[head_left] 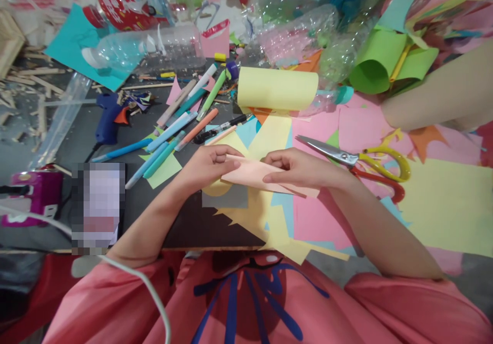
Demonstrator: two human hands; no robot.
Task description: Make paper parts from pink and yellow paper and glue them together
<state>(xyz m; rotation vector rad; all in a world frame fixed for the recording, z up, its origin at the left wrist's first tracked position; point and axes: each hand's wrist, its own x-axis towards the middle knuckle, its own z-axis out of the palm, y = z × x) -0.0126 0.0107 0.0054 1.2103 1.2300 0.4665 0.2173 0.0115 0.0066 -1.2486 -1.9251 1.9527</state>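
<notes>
Both hands (246, 169) hold a folded pale pink paper (256, 173) between them.

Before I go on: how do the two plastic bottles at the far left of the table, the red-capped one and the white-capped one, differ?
The red-capped bottle is wrapped in a bright, mostly red printed label; the white-capped bottle is see-through, with white scraps on it.
The red-capped bottle lies farther from the person; the white-capped bottle lies nearer.
Both lie on their sides, caps on and pointing left.

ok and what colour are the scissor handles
One handle is yellow, the other red, in the head view.
</notes>
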